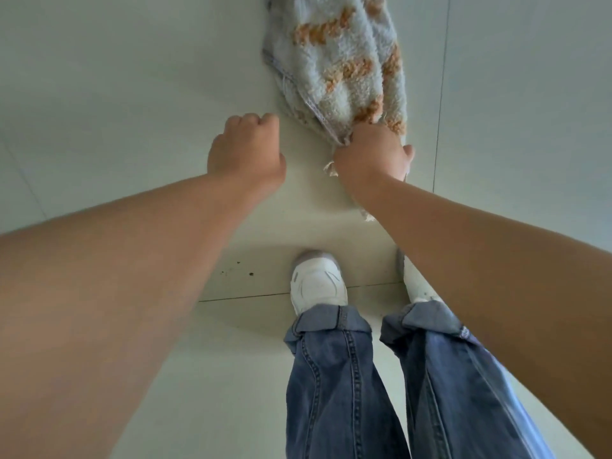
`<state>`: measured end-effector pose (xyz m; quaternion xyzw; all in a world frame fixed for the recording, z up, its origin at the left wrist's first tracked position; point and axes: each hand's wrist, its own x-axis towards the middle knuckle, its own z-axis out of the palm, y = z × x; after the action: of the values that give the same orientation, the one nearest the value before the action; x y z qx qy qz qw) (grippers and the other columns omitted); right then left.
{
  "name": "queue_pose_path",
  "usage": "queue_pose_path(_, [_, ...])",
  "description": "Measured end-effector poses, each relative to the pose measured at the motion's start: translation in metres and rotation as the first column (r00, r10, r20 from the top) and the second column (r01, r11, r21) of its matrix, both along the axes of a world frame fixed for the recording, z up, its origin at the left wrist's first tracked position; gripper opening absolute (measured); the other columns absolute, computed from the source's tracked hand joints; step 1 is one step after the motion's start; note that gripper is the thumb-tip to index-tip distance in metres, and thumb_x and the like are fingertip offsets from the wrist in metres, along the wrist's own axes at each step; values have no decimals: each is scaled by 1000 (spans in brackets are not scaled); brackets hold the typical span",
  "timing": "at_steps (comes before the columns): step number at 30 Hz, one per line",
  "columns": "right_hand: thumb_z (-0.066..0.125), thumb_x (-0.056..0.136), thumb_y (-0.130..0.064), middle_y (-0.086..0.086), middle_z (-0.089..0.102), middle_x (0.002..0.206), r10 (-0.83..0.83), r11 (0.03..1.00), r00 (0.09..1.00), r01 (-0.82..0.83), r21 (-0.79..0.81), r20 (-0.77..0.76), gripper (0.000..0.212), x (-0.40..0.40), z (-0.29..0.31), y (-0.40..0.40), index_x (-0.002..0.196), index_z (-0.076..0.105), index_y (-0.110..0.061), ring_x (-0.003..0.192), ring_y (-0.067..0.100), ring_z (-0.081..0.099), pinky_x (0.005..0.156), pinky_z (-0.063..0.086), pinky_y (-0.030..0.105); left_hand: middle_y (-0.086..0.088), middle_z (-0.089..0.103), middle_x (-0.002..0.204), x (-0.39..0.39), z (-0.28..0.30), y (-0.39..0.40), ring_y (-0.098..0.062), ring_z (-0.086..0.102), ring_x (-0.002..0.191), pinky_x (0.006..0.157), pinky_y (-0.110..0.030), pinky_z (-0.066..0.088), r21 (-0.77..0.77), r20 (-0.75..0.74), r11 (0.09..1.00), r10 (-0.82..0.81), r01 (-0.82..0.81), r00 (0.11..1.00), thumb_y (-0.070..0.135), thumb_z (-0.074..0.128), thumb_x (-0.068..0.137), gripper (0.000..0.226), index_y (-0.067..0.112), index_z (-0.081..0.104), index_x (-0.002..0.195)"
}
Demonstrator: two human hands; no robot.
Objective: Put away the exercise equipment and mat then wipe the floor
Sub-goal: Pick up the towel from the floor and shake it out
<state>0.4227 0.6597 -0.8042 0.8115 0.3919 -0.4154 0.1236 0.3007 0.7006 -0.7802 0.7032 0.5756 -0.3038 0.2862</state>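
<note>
The right hand (372, 154) gripped the rag (341, 61) at 12 o'clock on the floor (99, 77); left hand (245, 150) curled, empty, at 9 o'clock.

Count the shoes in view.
2. The left shoe stands on the floor at centre, fully visible; the right shoe sits beside it, mostly hidden behind the forearm of the right hand gripping the mat.

Pale tiled floor (116, 77) — shaggy white-orange cloth (344, 61), white sneakers (318, 286), dark specks (250, 274)
</note>
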Motion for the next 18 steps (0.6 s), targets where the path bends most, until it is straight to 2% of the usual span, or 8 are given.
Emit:
queue_pose_path(2, [45, 89, -12, 10, 56, 103, 24, 999, 997, -21, 44, -68, 14, 6, 5, -8, 86, 58, -10, 107, 29, 52, 97, 34, 36, -16, 45, 134, 5, 0, 2, -31, 36, 130, 97, -42, 39, 60, 77, 998, -23, 19, 997, 14, 49, 93, 44, 9, 41, 137])
queue_pose_path(4, [40, 92, -10, 15, 59, 109, 27, 997, 988, -16, 77, -153, 23, 15, 17, -18, 107, 57, -4, 102, 31, 54, 86, 41, 33, -12, 40, 141, 11, 1, 0, -29, 33, 133, 100, -42, 37, 111, 159, 992, -72, 54, 985, 14, 54, 92, 52, 17, 38, 141])
queue_pose_path(6, [40, 93, -9, 17, 63, 106, -10, 995, 970, 34, 96, -242, 24, 24, 33, -28, 110, 56, -2, 96, 33, 57, 77, 45, 32, -12, 42, 143, 17, 1, -6, -31, 37, 133, 97, -41, 41, 182, 237, 977, -152, 109, 960, 8, 60, 86, 54, 21, 47, 138])
queue_pose_path(8, [43, 93, -8, 13, 64, 100, -13, 993, 950, 49, 107, -312, 24, 34, 50, -35, 110, 59, -3, 88, 28, 56, 79, 47, 32, -19, 63, 121, 24, 5, -11, -40, 58, 111, 79, -42, 52, 244, 334, 960, -217, 138, 917, 3, 70, 69, 41, 14, 72, 108])
queue_pose_path(10, [45, 91, -6, 6, 59, 90, -19, 993, 932, 59, 98, -363, 25, 43, 65, -38, 108, 63, -4, 83, 19, 51, 78, 45, 27, -22, 71, 101, 33, 16, -13, -45, 65, 94, 69, -45, 53, 266, 378, 951, -251, 154, 891, 5, 70, 61, 20, 6, 78, 79])
queue_pose_path(14, [45, 91, -2, -3, 50, 68, -152, 978, 890, 199, 67, -430, 21, 63, 95, -34, 96, 62, -14, 60, 10, 44, 50, 35, 7, -12, 64, 116, 57, 39, -18, -32, 50, 117, 82, -38, 41, 151, 278, 972, -214, 178, 936, 9, 52, 91, 23, 3, 69, 104])
queue_pose_path(16, [44, 91, -2, -6, 44, 62, -223, 962, 871, 270, 49, -437, 20, 77, 113, -29, 84, 57, -15, 53, 5, 36, 45, 31, 8, -15, 63, 109, 64, 60, -20, -32, 53, 109, 78, -38, 40, 91, 288, 987, -155, 134, 945, 11, 43, 95, 24, 4, 64, 105])
queue_pose_path(18, [43, 92, -4, -5, 42, 63, -244, 960, 872, 279, 21, -424, 19, 92, 135, -25, 85, 58, -14, 53, 6, 35, 45, 31, 9, -18, 63, 107, 68, 89, -21, -33, 56, 98, 74, -37, 40, 16, 314, 996, -85, 84, 946, 14, 38, 99, 26, 5, 60, 109])
